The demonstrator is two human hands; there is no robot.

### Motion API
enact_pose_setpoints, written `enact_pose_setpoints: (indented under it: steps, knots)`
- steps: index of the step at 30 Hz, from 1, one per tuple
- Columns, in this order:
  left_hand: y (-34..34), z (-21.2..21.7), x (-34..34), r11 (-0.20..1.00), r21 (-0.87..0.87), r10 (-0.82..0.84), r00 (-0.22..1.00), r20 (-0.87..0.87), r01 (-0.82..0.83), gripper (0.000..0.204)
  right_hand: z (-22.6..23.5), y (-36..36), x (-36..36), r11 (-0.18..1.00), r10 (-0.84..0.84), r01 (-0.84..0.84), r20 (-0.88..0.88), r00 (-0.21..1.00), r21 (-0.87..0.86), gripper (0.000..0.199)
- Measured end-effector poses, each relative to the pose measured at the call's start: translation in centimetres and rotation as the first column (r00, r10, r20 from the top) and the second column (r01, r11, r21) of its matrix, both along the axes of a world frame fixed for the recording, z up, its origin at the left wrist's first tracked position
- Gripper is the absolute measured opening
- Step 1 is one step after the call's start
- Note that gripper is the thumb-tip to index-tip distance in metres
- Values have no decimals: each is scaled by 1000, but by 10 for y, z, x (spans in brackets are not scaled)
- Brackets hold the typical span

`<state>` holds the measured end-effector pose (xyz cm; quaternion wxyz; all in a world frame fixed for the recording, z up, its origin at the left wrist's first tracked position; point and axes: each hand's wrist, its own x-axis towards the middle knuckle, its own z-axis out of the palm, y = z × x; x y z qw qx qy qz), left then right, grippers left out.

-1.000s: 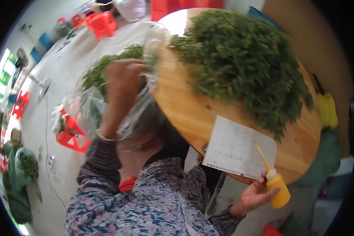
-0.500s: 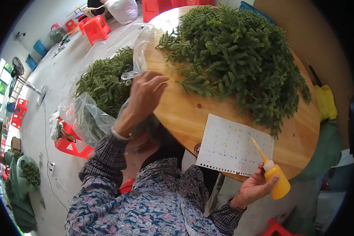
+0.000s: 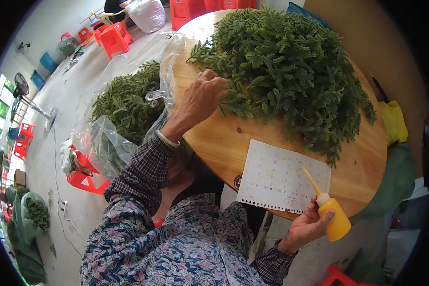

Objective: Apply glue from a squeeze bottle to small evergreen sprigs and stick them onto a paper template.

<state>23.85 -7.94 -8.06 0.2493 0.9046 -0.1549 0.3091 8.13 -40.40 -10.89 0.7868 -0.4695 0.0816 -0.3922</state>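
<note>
A big heap of green artificial fir sprigs [image 3: 286, 66] covers the far part of the round wooden table [image 3: 214, 143]. At its left edge, my left hand [image 3: 202, 97] is closed, its fingertips pinched at the end of a green sprig [image 3: 238, 102]; the grip itself is partly hidden by the hand. My right hand [image 3: 307, 226] is wrapped round a yellow squeeze bottle [image 3: 335, 221] with a long thin nozzle. The nozzle points up and left over a white calendar sheet [image 3: 267, 174] with small yellow spots, lying at the table's near edge.
Left of the table, a clear plastic bag [image 3: 105, 138] holds more green sprigs [image 3: 128, 97], with a metal clip [image 3: 155, 95] at its rim. A red stool [image 3: 88, 178] stands beneath it. Farther off are red stools [image 3: 116, 39], a standing fan [image 3: 24, 86] and a seated person [image 3: 115, 5].
My left hand has moved right and away from me, from the table's left edge to the heap's sprigs. My right hand still holds the bottle, almost unmoved.
</note>
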Motion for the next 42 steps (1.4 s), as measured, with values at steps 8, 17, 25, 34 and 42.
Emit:
enact_pose_setpoints:
  steps: [8, 17, 25, 34, 42]
  knots:
    - [4, -24, -30, 1000, -5, 0, 996, -92, 0, 18, 5, 5, 1, 999, -42, 42, -4, 999, -12, 47]
    - [-12, 2, -81, 945, -328, -44, 985, -165, -13, 13, 7, 14, 1, 998, 15, -13, 35, 999, -59, 39]
    - [-79, 11, -140, 950, -313, -32, 993, -113, -5, 14, -11, 8, -10, 983, 118, -118, 7, 993, 143, 37]
    - [-138, -60, -180, 926, -148, -370, 911, -184, 346, 9, -37, -5, -57, 964, 72, -102, 125, 989, 247, 46]
    - [-120, -72, -190, 875, -144, -467, 723, -509, 463, 22, -28, 4, -102, 998, 19, -26, 123, 992, 52, 56]
